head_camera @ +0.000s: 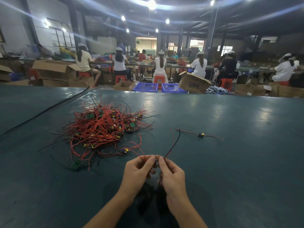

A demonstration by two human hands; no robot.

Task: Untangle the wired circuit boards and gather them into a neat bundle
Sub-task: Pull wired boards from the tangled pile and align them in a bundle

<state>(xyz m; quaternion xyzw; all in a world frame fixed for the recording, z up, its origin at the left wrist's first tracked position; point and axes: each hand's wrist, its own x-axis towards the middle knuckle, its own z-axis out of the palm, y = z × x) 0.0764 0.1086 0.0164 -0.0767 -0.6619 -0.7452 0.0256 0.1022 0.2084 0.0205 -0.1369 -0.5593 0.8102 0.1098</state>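
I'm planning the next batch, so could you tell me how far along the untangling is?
Barely started. Done: one small wired circuit board lies separated on the dark green table. In hand: the left hand and right hand pinch another piece's red and black wires. Left: the large tangled heap of red-wired boards; no bundle yet.

Seemingly a factory floor: seated workers (160, 63), cartons (193, 82)

On the table (230, 170) we have the tangled pile (105, 127) at left, one single wired board (201, 134) well apart at right.
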